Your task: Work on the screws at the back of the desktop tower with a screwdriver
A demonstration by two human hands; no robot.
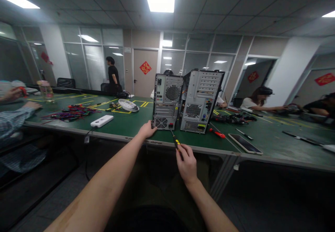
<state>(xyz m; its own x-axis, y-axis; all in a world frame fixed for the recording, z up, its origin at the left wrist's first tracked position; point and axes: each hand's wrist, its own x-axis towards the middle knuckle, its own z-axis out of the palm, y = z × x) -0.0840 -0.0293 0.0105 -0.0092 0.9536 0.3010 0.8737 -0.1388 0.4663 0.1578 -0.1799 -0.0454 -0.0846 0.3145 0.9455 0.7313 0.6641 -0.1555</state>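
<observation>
Two desktop computer cases stand upright side by side, their backs towards me. At the lower left corner of the left computer case (pixel 167 101), my left hand (pixel 147 130) grips the edge, thumb in front and most fingers hidden. My right hand (pixel 187 160) is closed around a black and yellow screwdriver (pixel 177 141). Its shaft points up and its tip is at the bottom rear of that case, just below the power socket; whether it sits in a screw is too small to tell. The second computer case (pixel 202 103) is untouched, close on the right.
A red screwdriver (pixel 217 133), a phone (pixel 245 143) and dark cables (pixel 232 118) lie right on the green table (pixel 138 134). To the left are a white power strip (pixel 102 121), a cable bundle (pixel 70 113) and a white racket-like item (pixel 128 105). Other people sit at both sides.
</observation>
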